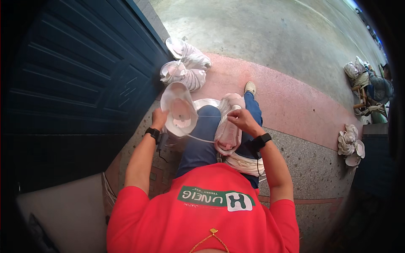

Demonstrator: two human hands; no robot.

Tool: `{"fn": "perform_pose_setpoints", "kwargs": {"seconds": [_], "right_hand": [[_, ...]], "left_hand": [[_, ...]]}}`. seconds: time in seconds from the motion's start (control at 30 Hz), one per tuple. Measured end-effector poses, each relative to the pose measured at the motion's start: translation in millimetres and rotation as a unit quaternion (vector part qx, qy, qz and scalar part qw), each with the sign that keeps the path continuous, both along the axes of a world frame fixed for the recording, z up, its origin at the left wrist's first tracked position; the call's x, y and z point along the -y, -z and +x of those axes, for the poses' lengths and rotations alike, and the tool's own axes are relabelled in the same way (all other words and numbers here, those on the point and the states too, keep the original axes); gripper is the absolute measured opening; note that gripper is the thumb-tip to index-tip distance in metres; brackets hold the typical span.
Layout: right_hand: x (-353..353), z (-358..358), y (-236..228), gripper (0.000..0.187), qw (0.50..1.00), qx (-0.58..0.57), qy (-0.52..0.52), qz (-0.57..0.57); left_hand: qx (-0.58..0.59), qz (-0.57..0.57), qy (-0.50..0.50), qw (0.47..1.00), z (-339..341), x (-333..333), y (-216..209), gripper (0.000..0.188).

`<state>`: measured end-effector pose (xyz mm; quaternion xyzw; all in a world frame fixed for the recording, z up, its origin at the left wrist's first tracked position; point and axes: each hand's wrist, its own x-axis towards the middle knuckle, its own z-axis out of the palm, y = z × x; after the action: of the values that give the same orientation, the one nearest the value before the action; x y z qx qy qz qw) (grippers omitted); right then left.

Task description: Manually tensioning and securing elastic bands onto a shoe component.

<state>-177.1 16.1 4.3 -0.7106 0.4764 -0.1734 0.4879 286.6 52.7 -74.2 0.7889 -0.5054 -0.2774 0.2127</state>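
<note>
My left hand (159,118) grips the edge of an oval, cup-shaped white piece (168,105) with a pinkish inside; its exact kind is unclear. Some of the left fingers are hidden behind it. A thin white thread (211,116) runs taut from this piece to my right hand (239,119), whose fingertips are pinched around it. Another similar piece (228,135), with a pink inner, lies on my lap just below the right hand. A pale cord (201,139) curves between the two pieces. Both wrists carry dark bands.
Bundles of similar white pieces (192,65) lie on the floor beside the dark blue door (84,71). More white pieces (351,145) are stacked at the right. Beyond them, a person (379,88) sits near other bundles. White material (244,163) lies beside my thigh.
</note>
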Motion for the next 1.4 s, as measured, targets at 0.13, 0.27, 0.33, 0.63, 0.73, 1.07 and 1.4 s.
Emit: {"fn": "perform_pose_setpoints", "kwargs": {"seconds": [0.13,0.27,0.33,0.63,0.73,1.07,1.4], "right_hand": [[23,-42,14,0.027,0.991,-0.073,0.086,-0.066],[41,-31,31,0.019,0.970,-0.136,0.152,-0.128],[42,-25,33,0.016,0.970,-0.142,0.150,-0.129],[50,-21,67,0.011,0.951,-0.098,0.177,-0.235],[60,-17,71,0.014,0.972,-0.095,0.159,-0.144],[88,-64,82,0.023,0.982,-0.124,0.122,0.078],[-120,-145,1,0.015,0.974,-0.029,0.225,-0.012]], "left_hand": [[0.126,-0.063,0.124,0.982,-72,64,-102,0.031],[0.203,-0.106,0.162,0.960,-107,73,-129,0.026],[0.221,-0.117,0.161,0.955,-109,68,-126,0.025],[0.215,-0.187,0.195,0.938,-111,47,-123,0.021],[0.227,-0.149,0.163,0.949,-97,50,-106,0.024],[0.121,0.216,0.159,0.956,-78,54,-123,0.039],[-0.011,0.237,0.289,0.928,-127,-17,-163,0.039]]}}
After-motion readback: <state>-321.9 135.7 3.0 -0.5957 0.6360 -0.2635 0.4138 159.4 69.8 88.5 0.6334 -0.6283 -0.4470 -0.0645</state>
